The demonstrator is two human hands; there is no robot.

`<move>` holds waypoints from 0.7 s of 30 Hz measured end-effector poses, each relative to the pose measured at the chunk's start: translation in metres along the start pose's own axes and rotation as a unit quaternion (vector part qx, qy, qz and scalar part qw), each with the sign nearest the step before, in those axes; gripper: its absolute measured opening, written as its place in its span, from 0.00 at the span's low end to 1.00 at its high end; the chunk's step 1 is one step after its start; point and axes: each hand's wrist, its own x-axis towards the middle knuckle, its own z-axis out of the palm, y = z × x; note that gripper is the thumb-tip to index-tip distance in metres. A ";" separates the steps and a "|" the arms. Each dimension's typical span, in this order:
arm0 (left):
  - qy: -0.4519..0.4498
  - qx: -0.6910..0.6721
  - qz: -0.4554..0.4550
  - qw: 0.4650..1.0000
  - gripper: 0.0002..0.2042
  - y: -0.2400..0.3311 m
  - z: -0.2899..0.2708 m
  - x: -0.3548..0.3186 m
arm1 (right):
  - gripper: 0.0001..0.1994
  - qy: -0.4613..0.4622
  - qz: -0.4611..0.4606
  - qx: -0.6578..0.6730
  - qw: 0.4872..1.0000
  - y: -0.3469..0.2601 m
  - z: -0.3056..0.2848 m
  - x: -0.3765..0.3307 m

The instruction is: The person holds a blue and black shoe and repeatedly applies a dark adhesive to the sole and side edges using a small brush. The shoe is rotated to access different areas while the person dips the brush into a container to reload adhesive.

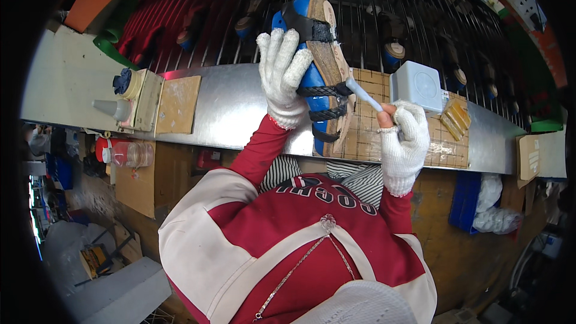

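Tilted up over the metal bench is a strappy sandal (326,63), its black straps stretched round a blue shoe last (311,77). My left hand (284,72), in a white knit glove, grips it from the left side, fingers along the last. The sandal's tan sole edge faces right. My right hand (405,135) wears a similar glove with the thumb tip bare. Between its thumb and fingers is a slim pale stick-like tool (364,94). The tool's far end meets the sole edge near the middle straps; whether that end has bristles, I cannot tell.
Behind the bench (231,108), a rack of metal bars (360,36) carries several other shoes on lasts. A white plastic box (416,86) and a yellowish block (455,120) rest on a gridded board (384,144). At left are a grey cone (112,108) and a clear bottle (132,154).
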 end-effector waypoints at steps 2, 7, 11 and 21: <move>0.003 -0.004 -0.009 1.000 0.30 0.000 0.000 0.000 | 0.07 -0.014 -0.006 0.014 1.000 0.001 0.000 -0.001; 0.005 -0.002 -0.020 1.000 0.30 0.001 0.000 0.001 | 0.08 -0.040 -0.001 0.055 0.998 0.005 -0.004 -0.010; 0.000 -0.005 -0.028 1.000 0.28 0.002 0.001 0.002 | 0.08 -0.046 -0.025 0.069 0.996 0.010 -0.004 -0.008; -0.017 0.022 -0.096 0.995 0.29 0.009 0.003 0.001 | 0.09 -0.060 0.160 0.243 0.955 0.003 0.004 -0.019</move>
